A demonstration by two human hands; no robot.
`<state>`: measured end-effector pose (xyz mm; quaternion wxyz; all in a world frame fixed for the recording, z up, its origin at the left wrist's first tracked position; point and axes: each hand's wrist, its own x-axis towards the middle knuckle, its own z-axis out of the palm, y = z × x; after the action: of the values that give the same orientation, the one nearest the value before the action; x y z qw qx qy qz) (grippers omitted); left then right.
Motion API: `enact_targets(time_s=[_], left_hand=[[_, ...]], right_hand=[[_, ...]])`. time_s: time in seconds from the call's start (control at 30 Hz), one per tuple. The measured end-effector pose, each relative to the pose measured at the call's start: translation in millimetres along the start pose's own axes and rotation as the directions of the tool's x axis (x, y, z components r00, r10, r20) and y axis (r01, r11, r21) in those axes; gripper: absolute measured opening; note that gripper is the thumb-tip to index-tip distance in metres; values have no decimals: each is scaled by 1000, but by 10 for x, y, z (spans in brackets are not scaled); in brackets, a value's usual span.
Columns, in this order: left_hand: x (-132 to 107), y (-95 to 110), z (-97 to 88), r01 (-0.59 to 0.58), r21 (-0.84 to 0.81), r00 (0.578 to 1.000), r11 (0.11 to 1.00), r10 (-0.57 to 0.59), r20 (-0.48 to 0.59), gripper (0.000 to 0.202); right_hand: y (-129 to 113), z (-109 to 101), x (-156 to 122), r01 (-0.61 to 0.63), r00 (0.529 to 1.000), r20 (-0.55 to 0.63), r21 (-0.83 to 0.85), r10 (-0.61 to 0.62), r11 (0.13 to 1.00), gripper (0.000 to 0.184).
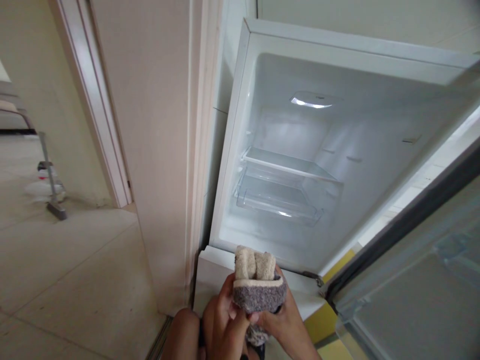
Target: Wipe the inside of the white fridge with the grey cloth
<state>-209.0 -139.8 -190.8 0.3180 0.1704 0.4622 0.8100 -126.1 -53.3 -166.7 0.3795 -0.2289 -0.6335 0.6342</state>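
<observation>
A folded cleaning cloth (258, 295), grey-brown outside with cream terry layers showing at the top, is held between my two hands low in the view. My left hand (229, 310) wraps its left side, and my right hand (279, 317) grips the right side, with the thumbs meeting below it. Directly beyond the cloth stands the fridge (240, 100), door open and its lamp (311, 104) lit. Inside are a glass shelf (288, 162) and a clear drawer (277, 202).
The fridge door (420, 280) swings out at the right, with clear door bins on it. A pinkish door panel (157, 125) stands close at the left. A broom (50, 180) leans by the wall farther left. My bare knee (183, 330) shows at the bottom.
</observation>
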Motion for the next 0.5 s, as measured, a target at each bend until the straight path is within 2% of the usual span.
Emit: enact_targets(time_s=[0.13,0.2,0.3,0.37,0.43,0.5], left_hand=[[-9,-6,197,52,-149,982,988,-23,189,61],[-17,-15,319,75,-139,967,987,-38,252,63],[-39,-64,503,11,22,983,1000,-15,184,53],[-41,-114,578,-107,218,991,970,86,104,52],[2,-152,569,-238,441,969,865,245,41,59],[121,-141,465,-326,609,907,723,421,-14,59]], right_hand=[[-114,-299,128,6,998,-54,-250,-20,968,69],[-92,-400,183,2,994,-103,-294,-33,956,55],[-3,-470,245,-10,984,-174,-299,-44,954,49],[47,-491,289,-31,979,-203,-292,-30,956,50],[78,-526,351,-44,970,-243,-266,-23,963,53],[106,-594,425,-48,953,-302,-233,-25,971,55]])
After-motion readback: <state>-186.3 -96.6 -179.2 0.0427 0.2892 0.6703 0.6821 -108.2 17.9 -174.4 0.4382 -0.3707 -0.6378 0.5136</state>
